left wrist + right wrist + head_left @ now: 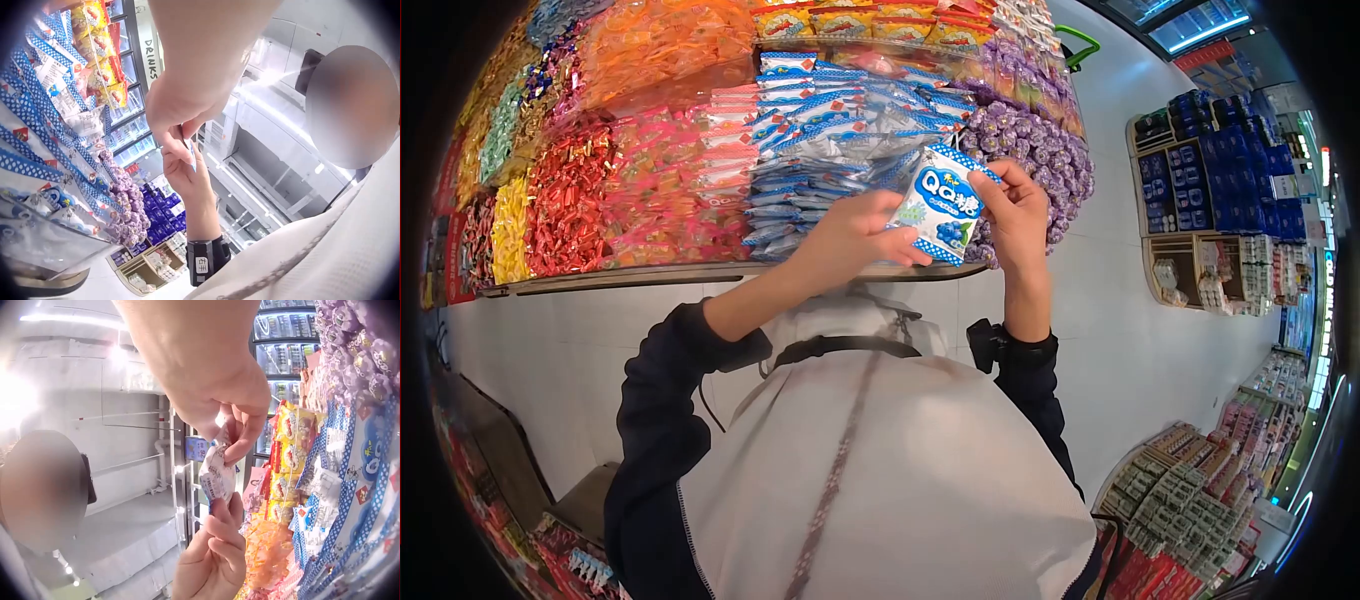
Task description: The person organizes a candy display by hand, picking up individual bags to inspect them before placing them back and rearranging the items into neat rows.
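Note:
A small blue-and-white candy packet (943, 207) marked QQ, with blueberries printed on it, is held up between both hands, its printed front facing the head camera. My right hand (1018, 212) pinches its upper right corner, thumb on the front. At its left side my left hand (862, 238) holds the edge with thumb and fingers. In the right wrist view the packet (219, 472) shows its back with small print, the right hand (240, 403) above and the left hand (215, 559) below. From the left wrist only a thin sliver of it shows between the fingers.
Behind the packet lies a pile of matching blue-and-white packets (830, 120). Purple-wrapped candies (1040, 150) are heaped on the right, red ones (565, 195) to the left. The display's front edge (630, 280) runs below the hands. Shelves with blue goods (1240, 140) stand across the aisle.

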{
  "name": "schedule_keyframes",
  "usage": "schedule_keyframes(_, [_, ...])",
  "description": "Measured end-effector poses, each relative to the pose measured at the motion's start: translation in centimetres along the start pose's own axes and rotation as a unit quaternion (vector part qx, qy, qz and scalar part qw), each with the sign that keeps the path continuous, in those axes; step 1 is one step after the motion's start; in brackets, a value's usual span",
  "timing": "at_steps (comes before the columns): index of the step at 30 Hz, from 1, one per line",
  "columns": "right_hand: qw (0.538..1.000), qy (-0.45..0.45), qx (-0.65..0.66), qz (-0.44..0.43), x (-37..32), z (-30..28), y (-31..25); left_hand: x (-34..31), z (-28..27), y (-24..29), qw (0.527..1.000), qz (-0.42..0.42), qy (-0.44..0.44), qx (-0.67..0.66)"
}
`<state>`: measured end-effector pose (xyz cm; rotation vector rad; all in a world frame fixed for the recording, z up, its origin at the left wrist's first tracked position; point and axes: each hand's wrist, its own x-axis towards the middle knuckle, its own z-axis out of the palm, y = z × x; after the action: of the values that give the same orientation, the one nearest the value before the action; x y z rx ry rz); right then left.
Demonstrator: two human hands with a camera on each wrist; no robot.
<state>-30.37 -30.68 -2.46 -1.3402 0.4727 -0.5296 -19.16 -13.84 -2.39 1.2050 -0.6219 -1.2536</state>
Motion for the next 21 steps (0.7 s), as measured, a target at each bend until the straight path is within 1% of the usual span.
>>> schedule_keyframes(4, [1.000,-0.015,0.016,-0.005,-0.1,0.2,0.3,-0.4,-0.2,-0.2,1.000,0.001,-0.001,-0.011])
schedule_keyframes(7, [1.000,-0.002,0.002,-0.025,-0.3,0.4,0.5,-0.5,-0.3,-0.4,1.000,0.011,0.001,-0.019])
schedule_keyframes(10, [0.991,0.007,-0.032,-0.130,-1.0,1.1,0.6,-0.6,-0.4,-0.6,1.000,0.021,0.016,-0.001])
schedule_keyframes(12, [0.982,0.007,-0.101,-0.157,-1.5,0.6,0.8,-0.5,-0.1,-0.7,0.999,0.038,0.012,-0.001])
schedule_keyframes(14, [0.978,0.009,-0.103,-0.182,-1.8,0.8,0.8,-0.8,-0.1,-0.8,0.998,0.063,-0.001,-0.015])
schedule_keyframes(18, [0.977,0.006,-0.102,-0.188,-1.8,0.8,0.6,-0.7,-0.4,-1.1,0.999,0.047,0.004,-0.010])
schedule_keyframes(21, [0.974,0.006,-0.109,-0.197,-2.0,1.0,0.3,-0.8,-0.5,-1.2,0.999,0.052,0.004,-0.016])
